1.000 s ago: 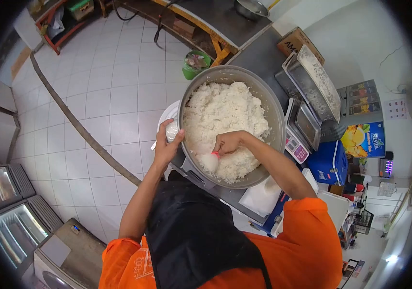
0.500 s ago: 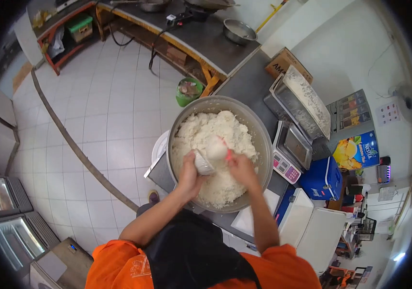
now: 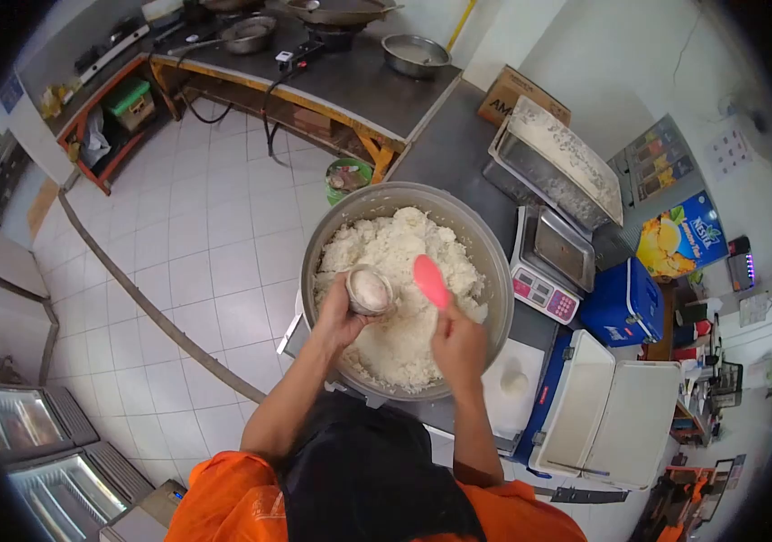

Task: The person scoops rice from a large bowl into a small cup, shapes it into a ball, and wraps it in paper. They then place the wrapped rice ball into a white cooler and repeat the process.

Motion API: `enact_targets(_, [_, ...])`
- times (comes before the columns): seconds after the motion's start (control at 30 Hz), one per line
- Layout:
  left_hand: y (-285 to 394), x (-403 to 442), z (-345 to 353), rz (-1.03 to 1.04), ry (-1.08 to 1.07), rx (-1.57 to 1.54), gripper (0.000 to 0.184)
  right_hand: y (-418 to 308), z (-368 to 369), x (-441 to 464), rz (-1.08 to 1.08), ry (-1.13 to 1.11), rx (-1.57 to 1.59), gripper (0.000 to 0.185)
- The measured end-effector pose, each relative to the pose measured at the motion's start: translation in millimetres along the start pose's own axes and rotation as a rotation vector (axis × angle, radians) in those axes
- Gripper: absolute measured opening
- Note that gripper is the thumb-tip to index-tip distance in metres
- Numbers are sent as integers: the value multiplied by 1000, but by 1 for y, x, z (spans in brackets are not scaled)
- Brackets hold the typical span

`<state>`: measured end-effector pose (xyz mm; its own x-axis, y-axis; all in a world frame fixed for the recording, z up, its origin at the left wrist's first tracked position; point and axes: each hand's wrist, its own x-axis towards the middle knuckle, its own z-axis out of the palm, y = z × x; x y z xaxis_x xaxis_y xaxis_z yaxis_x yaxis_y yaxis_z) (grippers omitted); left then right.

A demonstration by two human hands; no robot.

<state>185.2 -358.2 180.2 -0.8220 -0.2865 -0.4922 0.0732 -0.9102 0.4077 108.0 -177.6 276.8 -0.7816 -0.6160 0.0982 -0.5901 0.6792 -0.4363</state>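
Note:
A wide metal pot (image 3: 492,237) full of cooked white rice (image 3: 404,239) stands in front of me. My left hand (image 3: 335,312) is closed around a small cup (image 3: 370,291) above the rice; its mouth faces up and whitish rice shows inside. In my right hand (image 3: 458,345) is a pink rice paddle (image 3: 431,280), its blade raised over the pot and pointing away from me. The fingers wrap round the paddle's handle.
Right of the pot is a digital scale (image 3: 546,289), with a rice-smeared metal container (image 3: 556,163) behind it. A blue cooler (image 3: 623,303) and an opened cooler with a white lid (image 3: 634,420) stand farther right. A green bin (image 3: 361,170) sits beyond the pot.
The cup has turned from tilted to mouth-up, with rice visible in it. The pink paddle has lifted out of the rice, away from the cup. The head view has shifted slightly.

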Motion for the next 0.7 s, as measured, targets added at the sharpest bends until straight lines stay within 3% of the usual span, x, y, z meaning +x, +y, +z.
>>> enact_targets(0.1, [19,-18,-10,148,6,-103,45,8,3,1,85,-57,28,35])
enact_targets(0.17, [33,-37,-10,208,13,-102,45,19,47,4,-244,-397,-149,34])
enact_targets(0.27, [53,-63,-15,240,5,-195,43,7,97,15,-278,-526,-206,31])
enact_targets(0.33, [60,-80,-19,256,-96,-243,42,5,104,25,-524,-811,-220,27])
enact_targets(0.37, [62,-90,-16,254,-89,-249,42,12,109,31,-524,-820,-220,27])
enact_targets(0.47, [59,-111,-14,241,16,-252,42,39,103,47,-642,-1184,159,24])
enact_targets(0.63, [50,-113,-17,286,38,-158,43,68,80,76,-697,-1331,249,25])
enact_targets(0.7, [45,-105,-21,253,38,-209,43,75,54,83,-519,-1323,512,28])
